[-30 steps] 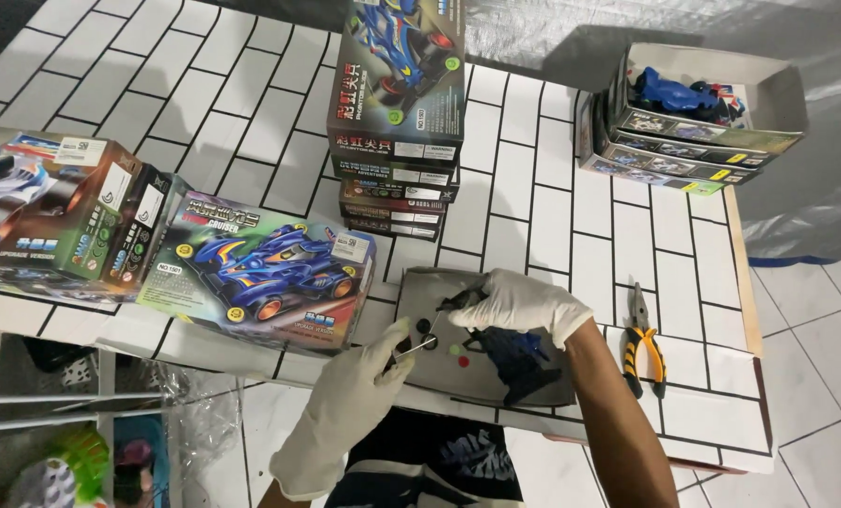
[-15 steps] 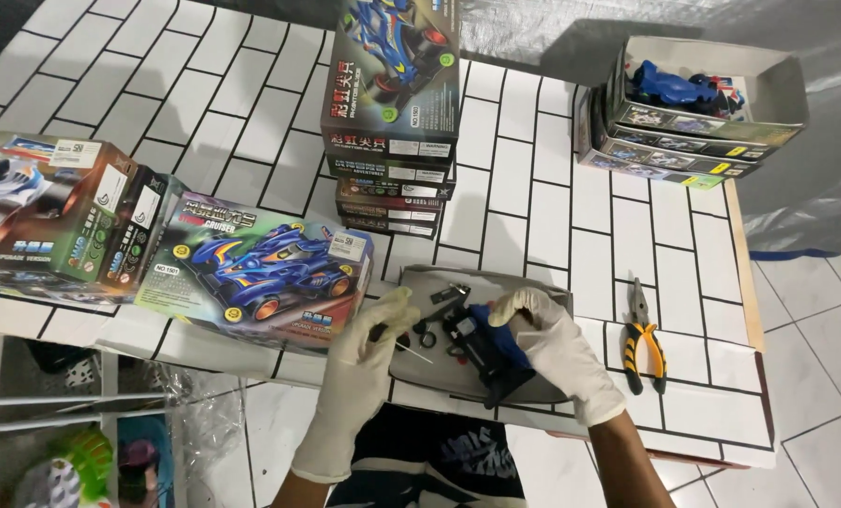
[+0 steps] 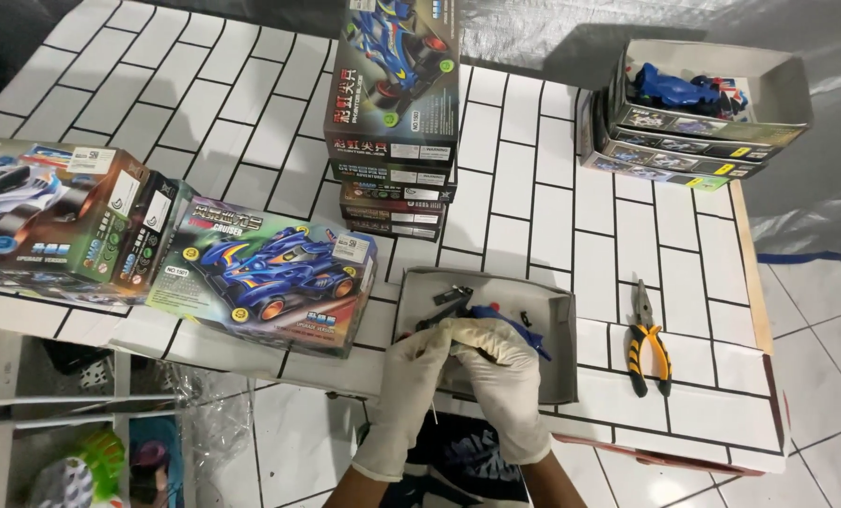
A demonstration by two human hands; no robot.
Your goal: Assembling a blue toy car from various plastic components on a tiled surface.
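Observation:
Both my hands wear pale latex gloves and meet over a grey open box tray (image 3: 557,350) at the table's near edge. My left hand (image 3: 409,381) and my right hand (image 3: 501,381) are pressed together around a small blue and black toy car part (image 3: 507,319) that pokes out above the fingers. Small black parts (image 3: 450,295) lie loose in the tray behind them. What exactly each hand grips is hidden by the gloves.
A toy car box (image 3: 265,273) lies left of the tray, another (image 3: 44,216) further left. A stack of boxes (image 3: 394,122) stands behind. At the back right an open box (image 3: 698,113) holds a blue car. Yellow-handled pliers (image 3: 648,339) lie right of the tray.
My hands have drawn together from apart and now close over the part at the tray's near side.

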